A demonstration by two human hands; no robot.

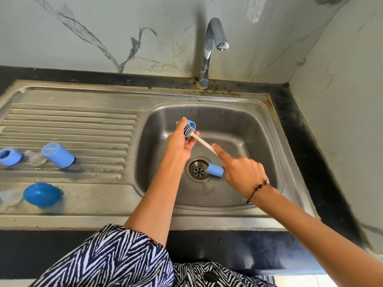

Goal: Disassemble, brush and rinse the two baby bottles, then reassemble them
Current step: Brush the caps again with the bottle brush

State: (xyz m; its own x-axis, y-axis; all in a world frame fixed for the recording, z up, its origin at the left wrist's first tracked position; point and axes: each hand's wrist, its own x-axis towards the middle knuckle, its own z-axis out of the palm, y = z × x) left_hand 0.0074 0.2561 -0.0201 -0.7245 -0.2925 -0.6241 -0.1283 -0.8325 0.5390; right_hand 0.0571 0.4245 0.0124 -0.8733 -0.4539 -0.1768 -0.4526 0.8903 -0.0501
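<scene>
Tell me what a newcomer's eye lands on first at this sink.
First, over the stainless steel sink basin, the left hand holds a small blue bottle ring while the right hand works a white bottle brush with a blue handle end into it. Next, the blue bottle parts on the ribbed draining board at left, notably a blue cylindrical bottle body and a round blue cap.
</scene>
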